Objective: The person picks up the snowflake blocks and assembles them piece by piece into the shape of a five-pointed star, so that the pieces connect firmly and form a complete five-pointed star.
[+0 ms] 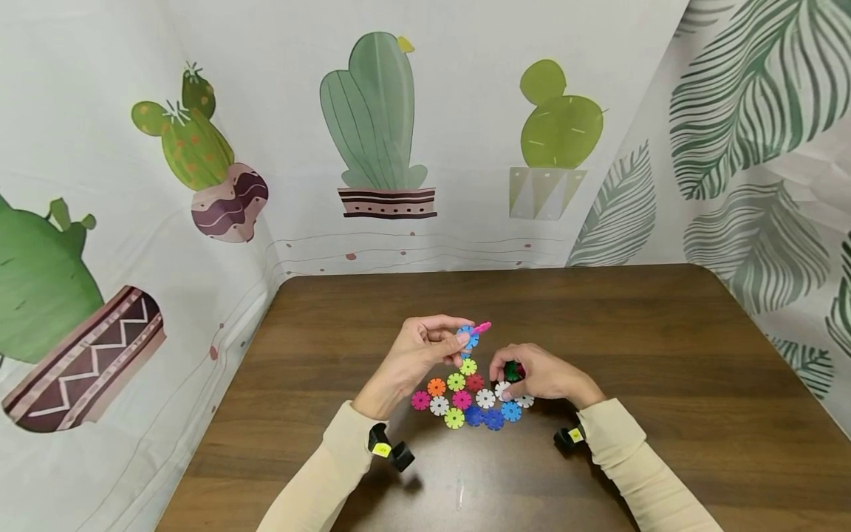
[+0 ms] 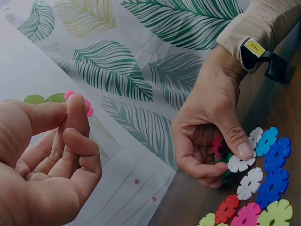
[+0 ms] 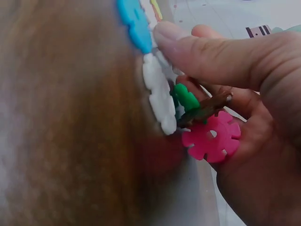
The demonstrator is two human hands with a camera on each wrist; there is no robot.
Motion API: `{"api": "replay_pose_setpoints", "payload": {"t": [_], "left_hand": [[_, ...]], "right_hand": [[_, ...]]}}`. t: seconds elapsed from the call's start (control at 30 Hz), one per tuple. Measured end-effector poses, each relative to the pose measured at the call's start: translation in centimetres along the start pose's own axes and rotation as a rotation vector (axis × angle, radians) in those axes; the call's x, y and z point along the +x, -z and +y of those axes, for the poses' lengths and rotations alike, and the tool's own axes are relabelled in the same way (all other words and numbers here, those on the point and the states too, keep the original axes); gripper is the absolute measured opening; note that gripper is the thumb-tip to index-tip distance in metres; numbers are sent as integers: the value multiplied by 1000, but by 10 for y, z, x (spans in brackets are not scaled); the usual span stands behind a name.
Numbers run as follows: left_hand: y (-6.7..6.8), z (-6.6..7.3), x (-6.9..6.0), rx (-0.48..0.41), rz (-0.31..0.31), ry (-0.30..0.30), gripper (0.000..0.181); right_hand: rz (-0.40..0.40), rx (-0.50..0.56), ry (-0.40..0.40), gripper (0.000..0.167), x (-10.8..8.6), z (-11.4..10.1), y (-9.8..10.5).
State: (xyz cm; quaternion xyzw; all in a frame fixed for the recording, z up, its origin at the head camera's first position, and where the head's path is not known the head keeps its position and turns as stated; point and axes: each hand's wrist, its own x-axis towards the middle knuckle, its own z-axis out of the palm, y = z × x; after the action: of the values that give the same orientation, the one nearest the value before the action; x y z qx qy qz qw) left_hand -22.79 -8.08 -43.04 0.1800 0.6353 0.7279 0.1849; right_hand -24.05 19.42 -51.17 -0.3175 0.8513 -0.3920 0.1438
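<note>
Head view: Over a brown bench (image 1: 598, 310), 2 hands are held well apart. A blue disc (image 1: 473, 340) is pinched by the left hand (image 1: 425, 347), and an edge-on pink disc (image 1: 483, 327) juts from it toward the right hand (image 1: 541, 373). Between and nearer than the hands, a patch of notched discs (image 1: 475, 383) is laid flat. Whether the blue disc is joined to the patch is hidden by the left fingers; if so, the patch could be bent or split by a careless lift.

Left wrist view: A white disc (image 2: 240, 164) is pinched between the right thumb and forefinger. If it is pulled sideways, its neighbours could be dragged askew.

Right wrist view: Inside the curl of the right hand, a green disc (image 3: 187, 97), a brown disc (image 3: 207, 110) and a magenta disc (image 3: 211, 139) are set at differing angles. Whether they are touched by the palm cannot be told; if the hand were closed further, they could be knocked loose.
</note>
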Motion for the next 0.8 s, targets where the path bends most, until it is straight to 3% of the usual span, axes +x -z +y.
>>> {"api": "replay_pose_setpoints", "payload": {"t": [0.33, 0.5, 0.8], "left_hand": [[-1, 0, 0, -29, -9, 22, 33], [-1, 0, -1, -16, 15, 30, 32], [-2, -3, 0, -24, 20, 34, 29]], "right_hand": [[31, 151, 2, 19, -1, -8, 10], [121, 186, 19, 24, -5, -23, 21], [319, 247, 124, 13, -17, -51, 34]]}}
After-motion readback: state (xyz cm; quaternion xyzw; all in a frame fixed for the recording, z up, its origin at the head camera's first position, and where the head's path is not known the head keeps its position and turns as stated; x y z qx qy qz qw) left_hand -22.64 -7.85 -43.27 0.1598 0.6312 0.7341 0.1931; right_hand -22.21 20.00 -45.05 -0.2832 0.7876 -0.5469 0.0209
